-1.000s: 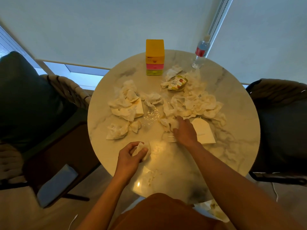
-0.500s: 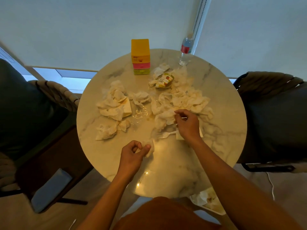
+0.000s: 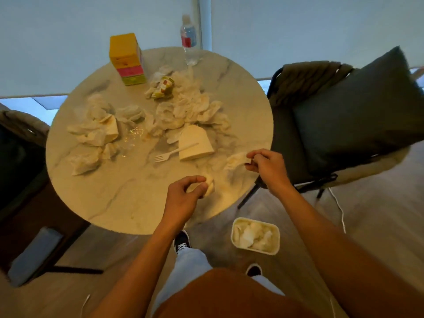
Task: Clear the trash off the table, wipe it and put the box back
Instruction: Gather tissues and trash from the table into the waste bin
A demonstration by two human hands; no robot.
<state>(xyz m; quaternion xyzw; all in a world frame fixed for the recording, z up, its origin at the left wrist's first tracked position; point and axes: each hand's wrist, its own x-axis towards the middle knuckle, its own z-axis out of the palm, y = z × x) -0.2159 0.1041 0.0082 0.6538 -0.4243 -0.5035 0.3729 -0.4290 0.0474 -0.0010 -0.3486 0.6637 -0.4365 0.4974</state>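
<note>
Glossy marble table (image 3: 110, 198); crumpled paper tissues (image 3: 190, 109); white plastic fork (image 3: 171, 153); clear plastic bottle (image 3: 189, 42).

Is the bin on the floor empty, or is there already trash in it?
Not empty. The bin on the floor beside the table already holds crumpled white tissues, filling much of its opening.

We find the box (image 3: 126, 58) at eleven o'clock on the surface (image 3: 110, 198), bottle (image 3: 189, 42) at twelve, fork (image 3: 171, 153) central, bin (image 3: 255, 235) on the floor at five.

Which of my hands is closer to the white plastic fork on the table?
Left. The left hand is just below and slightly right of the fork; the right hand is farther off to the fork's right, by the table edge.
</note>
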